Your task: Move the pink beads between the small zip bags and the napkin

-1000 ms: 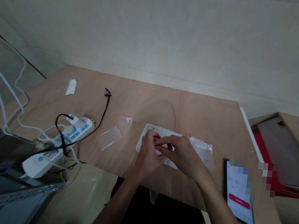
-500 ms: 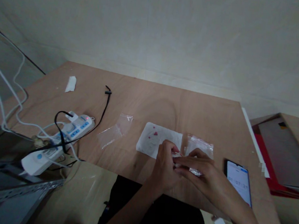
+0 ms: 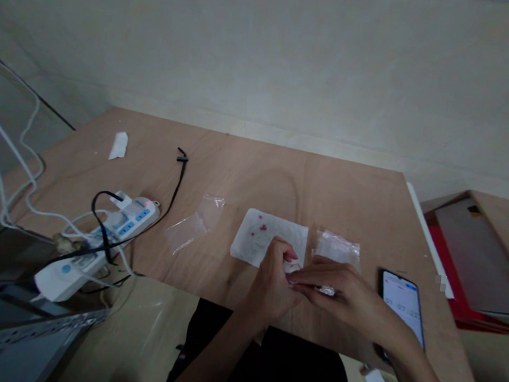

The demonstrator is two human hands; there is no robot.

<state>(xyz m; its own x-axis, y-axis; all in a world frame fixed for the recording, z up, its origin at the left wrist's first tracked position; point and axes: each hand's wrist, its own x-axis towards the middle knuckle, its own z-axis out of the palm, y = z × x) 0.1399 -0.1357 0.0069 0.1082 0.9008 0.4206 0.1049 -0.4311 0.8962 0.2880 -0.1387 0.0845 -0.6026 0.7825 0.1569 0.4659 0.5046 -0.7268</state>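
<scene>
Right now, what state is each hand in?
Left hand: fingers curled; anything held cannot be told.
Right hand: fingertips at the left's; anything held cannot be told.

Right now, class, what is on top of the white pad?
Small red bits show on the far-left part of the white pad. The left hand hides its near-right corner, so whatever may be there cannot be seen.

a plain indoor work corner: wooden table (image 3: 256, 179), wall (image 3: 270, 52), power strip (image 3: 132, 222).
</scene>
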